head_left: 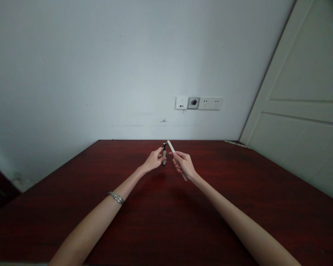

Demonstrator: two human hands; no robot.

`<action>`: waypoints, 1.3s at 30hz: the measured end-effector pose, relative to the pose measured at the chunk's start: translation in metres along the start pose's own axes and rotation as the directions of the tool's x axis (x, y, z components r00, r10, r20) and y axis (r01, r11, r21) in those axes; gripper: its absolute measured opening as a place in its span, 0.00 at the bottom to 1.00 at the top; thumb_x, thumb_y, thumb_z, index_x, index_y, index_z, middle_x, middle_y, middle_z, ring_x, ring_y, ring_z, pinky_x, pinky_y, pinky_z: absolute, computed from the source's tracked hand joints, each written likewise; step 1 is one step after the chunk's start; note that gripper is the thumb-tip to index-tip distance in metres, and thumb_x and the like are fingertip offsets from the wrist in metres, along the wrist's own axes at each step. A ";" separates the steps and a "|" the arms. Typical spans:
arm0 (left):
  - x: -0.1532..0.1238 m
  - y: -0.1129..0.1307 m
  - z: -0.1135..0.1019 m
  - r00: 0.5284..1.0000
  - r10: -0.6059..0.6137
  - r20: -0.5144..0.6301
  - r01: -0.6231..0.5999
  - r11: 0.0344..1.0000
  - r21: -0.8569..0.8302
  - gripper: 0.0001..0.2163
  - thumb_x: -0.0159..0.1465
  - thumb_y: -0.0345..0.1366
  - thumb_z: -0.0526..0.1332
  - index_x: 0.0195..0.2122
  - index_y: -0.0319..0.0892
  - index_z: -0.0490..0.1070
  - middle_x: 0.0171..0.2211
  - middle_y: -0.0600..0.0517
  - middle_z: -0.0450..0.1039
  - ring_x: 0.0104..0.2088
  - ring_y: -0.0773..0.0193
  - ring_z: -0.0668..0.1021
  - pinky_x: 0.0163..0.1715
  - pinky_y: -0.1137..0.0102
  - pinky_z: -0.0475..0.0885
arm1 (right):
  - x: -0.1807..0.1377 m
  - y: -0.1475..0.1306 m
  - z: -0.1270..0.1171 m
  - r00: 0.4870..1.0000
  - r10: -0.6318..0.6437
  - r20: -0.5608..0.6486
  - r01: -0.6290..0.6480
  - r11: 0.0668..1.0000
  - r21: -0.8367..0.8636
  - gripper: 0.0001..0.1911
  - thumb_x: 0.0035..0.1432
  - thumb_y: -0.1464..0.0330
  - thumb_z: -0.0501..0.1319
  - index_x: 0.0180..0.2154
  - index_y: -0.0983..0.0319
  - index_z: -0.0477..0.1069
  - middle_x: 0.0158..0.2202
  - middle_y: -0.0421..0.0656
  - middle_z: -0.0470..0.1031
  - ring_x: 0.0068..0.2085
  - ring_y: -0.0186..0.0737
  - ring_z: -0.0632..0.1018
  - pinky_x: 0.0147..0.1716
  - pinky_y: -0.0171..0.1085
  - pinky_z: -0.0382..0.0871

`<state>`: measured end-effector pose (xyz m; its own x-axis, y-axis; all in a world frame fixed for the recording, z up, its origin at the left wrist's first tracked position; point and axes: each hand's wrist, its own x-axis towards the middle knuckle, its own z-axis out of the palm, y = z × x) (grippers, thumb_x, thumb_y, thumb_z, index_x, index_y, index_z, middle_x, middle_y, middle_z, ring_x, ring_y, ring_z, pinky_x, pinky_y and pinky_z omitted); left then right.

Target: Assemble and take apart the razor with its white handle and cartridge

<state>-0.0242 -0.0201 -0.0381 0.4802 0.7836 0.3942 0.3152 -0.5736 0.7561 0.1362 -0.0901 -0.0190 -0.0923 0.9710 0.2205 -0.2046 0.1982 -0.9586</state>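
Both my arms reach out over a dark red wooden table (pixel 166 221). My left hand (pixel 154 159) pinches a small dark upright piece (pixel 164 153), perhaps a pen cap or short stick, with a silver bracelet (pixel 116 198) on that wrist. My right hand (pixel 183 164) is closed round a long white pen-like stick (pixel 171 147) that slants up to the left. The tip of the white stick is just beside the top of the dark piece, a small gap between them.
A white wall stands behind the table, with a row of sockets and a switch (pixel 198 103) above its far edge. A white panelled door (pixel 302 103) is at the right. A thin strip (pixel 237 144) lies at the table's far right corner.
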 end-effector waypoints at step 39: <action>0.002 0.009 -0.012 0.997 0.065 -0.051 -0.052 0.972 0.230 0.12 0.58 0.31 0.56 0.44 0.41 0.68 0.24 0.55 0.73 0.25 0.67 0.74 0.27 0.75 0.67 | -0.002 -0.014 -0.008 0.965 -0.156 0.211 0.184 0.975 -0.123 0.15 0.53 0.56 0.57 0.30 0.62 0.68 0.19 0.35 0.62 0.18 0.27 0.60 0.17 0.30 0.53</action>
<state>-0.0307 -0.0212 -0.0241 0.4578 0.7556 0.4685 0.4696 -0.6530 0.5942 0.1469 -0.0941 -0.0078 -0.2627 0.8780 0.4001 -0.0970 0.3886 -0.9163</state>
